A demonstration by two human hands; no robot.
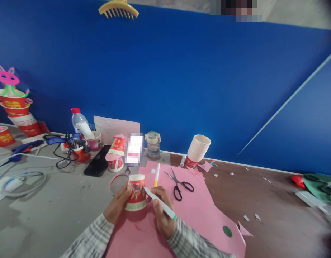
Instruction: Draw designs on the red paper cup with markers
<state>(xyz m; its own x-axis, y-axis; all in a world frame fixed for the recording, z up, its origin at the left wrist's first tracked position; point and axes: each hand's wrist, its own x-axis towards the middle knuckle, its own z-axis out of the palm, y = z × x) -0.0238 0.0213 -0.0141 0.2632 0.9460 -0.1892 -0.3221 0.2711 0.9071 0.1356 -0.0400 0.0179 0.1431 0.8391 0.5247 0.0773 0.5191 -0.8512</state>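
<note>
A red paper cup [136, 193] with a white rim stands upside down or is held mouth-down over the pink paper [190, 218]. My left hand [119, 203] grips its left side. In my right hand [164, 211] is a white marker [165, 207] with a green end, its tip at the cup's right side. A yellow-and-white marker [156, 175] lies just beyond my right hand. Black-handled scissors [178, 184] rest partly spread on the pink paper, to the right. Behind my left hand lies a roll of tape [117, 182].
At the back stand a tall stack of paper cups [199, 150], a glass jar [152, 145] and a decorated cup figure [117, 152]. A black phone [97, 160], a plastic bottle [79, 120] and glue guns [28, 146] with cables sit leftward. A blue partition [181, 82] rises behind.
</note>
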